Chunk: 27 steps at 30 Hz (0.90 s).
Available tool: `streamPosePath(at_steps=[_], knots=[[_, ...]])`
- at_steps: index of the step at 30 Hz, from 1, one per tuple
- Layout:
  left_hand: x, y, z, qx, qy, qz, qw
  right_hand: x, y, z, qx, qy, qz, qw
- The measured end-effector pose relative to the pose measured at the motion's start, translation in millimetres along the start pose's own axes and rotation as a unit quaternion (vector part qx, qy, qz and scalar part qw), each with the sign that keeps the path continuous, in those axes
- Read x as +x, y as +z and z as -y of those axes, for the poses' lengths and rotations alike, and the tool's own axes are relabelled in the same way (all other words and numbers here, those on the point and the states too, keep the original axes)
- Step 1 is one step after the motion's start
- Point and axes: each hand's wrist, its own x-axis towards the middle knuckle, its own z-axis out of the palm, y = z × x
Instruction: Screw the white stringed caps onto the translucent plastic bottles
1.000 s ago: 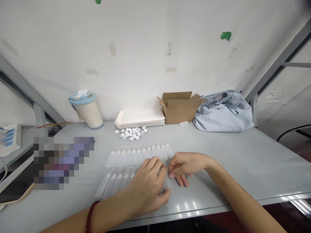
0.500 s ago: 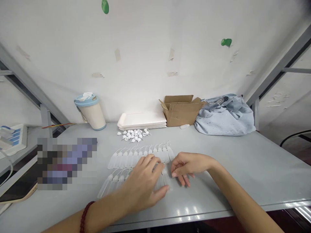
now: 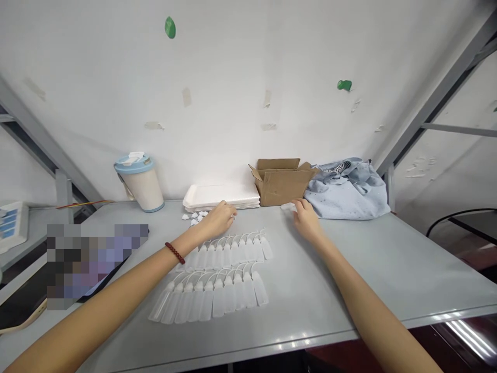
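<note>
Left grip [image 3: 218,219]: fingers bent downward over a pile of small white caps [image 3: 195,216]; palm and fingertips are mostly hidden, so whether it is clenched on a cap or released cannot be told.
Right grip [image 3: 307,221]: fingers at the right end of a lone translucent bottle [image 3: 287,207], seemingly touching it; their undersides are hidden, so a firm hold cannot be told.
Front row [image 3: 219,300]: translucent bottles side by side on the grey table [image 3: 318,300], nearer the viewer than both grips, necks and thin curved strands pointing away.
Phone [image 3: 19,305]: dark screen, pale edge, well to the left of the left grip, partly under a pixelated patch.
Back row [image 3: 233,253]: more such bottles, just on the near side of the left grip, the left end partly covered by that forearm.
Bracelet [image 3: 174,253]: dark red beads around the wrist behind the left grip.
Caps: heaped loosely at the left grip, several showing on its left side.
Lone bottle: lying on its side, left of the right grip, apart from both rows.
White stack [image 3: 221,195]: flat, tray-like pieces just beyond the left grip.
Tumbler [image 3: 144,189]: cream with a blue lid, beyond the left grip and to its left.
Cardboard box [image 3: 282,188]: flaps open, just beyond the right grip.
Blue cloth [image 3: 347,194]: bunched beside the box, beyond the right grip and to its right.
Wall [image 3: 221,62]: white, with tape scraps, behind everything.
</note>
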Motion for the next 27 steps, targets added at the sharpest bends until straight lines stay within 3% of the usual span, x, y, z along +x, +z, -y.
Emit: streamPosePath(at_steps=[7,13,18,23,27], knots=[[1,14.7,3,-0.018,0.004,-0.003,1.000,-3,20,-16,-0.057,-0.051,0.028,0.997],[-7,-0.7,-4,-0.078,-0.027,-0.046,0.996,-4,22,-16,-0.074,-0.049,0.026,0.996],[-35,-22.1,-4,-0.147,-0.091,-0.131,0.976,-2,19,-15,-0.058,-0.019,0.012,0.998],[-67,-30.0,11,-0.209,-0.175,-0.247,0.930,2,19,-9,-0.035,0.049,-0.010,0.998],[-73,-32.4,16,-0.256,-0.200,-0.278,0.904,0,15,-3,-0.042,0.107,-0.009,0.993]])
